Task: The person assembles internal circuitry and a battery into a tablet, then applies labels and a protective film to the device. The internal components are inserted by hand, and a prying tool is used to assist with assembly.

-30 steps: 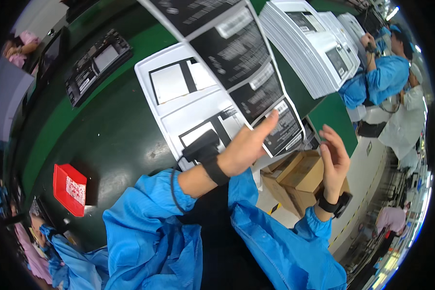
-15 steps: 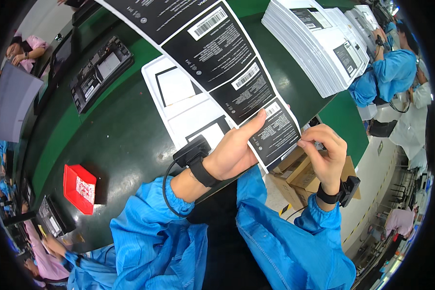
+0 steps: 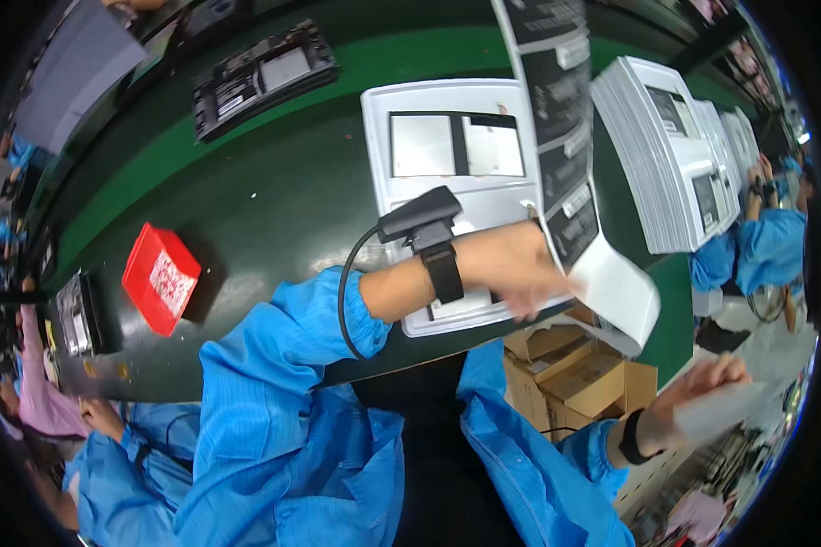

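Note:
A long strip of black printed labels [image 3: 561, 118] on white backing comes down from the top edge, and its end [image 3: 618, 292] curls over, white side showing. My left hand [image 3: 511, 264] is closed on the strip near this curl, its fingertips smeared. Low at the right, my right hand [image 3: 698, 387] is apart from the strip, with fingers bent and a pale, thin sheet [image 3: 721, 412] at them, both blurred. Under my left forearm lies a white tray [image 3: 374, 132] with flat black-and-white rectangular pieces [image 3: 421, 146] in its recesses; my arm hides part of it.
A tall stack of white trays [image 3: 643, 173] stands right of the strip. Left are a red bin [image 3: 160, 278] and dark electronic units [image 3: 265, 77]. Open cardboard boxes [image 3: 584, 374] sit below the green table's [image 3: 274, 237] edge. Co-workers in blue [image 3: 766, 246] and pink are nearby.
My right hand has left the strip's lower end and swung down to the right with a pale sheet. The strip's end now curls over, showing white. The view has turned.

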`<control>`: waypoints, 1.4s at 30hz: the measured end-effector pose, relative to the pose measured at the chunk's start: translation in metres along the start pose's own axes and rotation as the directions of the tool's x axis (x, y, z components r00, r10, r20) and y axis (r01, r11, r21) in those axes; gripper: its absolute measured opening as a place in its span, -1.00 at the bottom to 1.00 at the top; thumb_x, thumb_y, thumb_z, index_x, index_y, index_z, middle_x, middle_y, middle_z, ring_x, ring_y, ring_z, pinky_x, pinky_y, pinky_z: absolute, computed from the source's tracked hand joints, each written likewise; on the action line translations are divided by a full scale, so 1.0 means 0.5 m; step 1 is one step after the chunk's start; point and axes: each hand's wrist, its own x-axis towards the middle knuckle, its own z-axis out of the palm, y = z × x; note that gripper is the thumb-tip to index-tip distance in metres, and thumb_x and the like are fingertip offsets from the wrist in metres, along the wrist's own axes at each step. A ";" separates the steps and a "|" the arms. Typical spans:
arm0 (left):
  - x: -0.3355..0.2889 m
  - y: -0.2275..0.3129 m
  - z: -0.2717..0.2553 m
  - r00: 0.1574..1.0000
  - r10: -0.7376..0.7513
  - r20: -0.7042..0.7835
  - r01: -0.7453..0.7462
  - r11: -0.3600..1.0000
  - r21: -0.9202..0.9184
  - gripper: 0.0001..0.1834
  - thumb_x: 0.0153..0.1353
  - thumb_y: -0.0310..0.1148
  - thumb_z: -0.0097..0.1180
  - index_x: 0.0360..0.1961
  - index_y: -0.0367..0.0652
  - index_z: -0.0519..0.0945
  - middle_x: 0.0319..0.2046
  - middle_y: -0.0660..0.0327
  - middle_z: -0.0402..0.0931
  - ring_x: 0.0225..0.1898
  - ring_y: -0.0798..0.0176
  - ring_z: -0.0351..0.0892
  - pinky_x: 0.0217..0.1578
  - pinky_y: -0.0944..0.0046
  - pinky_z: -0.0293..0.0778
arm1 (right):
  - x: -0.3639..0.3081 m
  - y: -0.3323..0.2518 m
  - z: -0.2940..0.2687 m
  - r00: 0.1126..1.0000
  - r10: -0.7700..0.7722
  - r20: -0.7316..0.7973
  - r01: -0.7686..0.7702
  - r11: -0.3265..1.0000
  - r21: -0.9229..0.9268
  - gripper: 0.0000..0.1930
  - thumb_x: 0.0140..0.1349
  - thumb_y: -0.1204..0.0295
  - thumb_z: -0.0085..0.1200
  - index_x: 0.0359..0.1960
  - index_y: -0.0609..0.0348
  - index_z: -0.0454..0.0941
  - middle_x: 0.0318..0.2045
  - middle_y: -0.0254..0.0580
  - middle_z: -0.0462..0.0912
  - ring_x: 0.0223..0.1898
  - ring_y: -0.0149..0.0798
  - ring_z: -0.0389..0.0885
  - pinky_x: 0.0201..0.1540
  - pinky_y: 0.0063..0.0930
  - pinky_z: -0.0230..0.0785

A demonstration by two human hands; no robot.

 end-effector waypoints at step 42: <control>-0.179 -0.158 -0.282 0.263 0.901 -0.346 0.159 0.313 0.936 -0.55 0.09 -0.68 0.13 0.06 -0.26 0.59 0.14 0.06 0.53 0.21 -0.09 0.48 0.16 0.00 0.49 | 0.095 0.398 0.547 0.592 0.753 0.289 -0.530 0.633 -0.564 -0.77 0.29 0.39 0.26 -0.26 0.40 0.71 -0.64 -0.32 0.61 -0.70 -0.59 0.44 -0.68 -0.70 0.08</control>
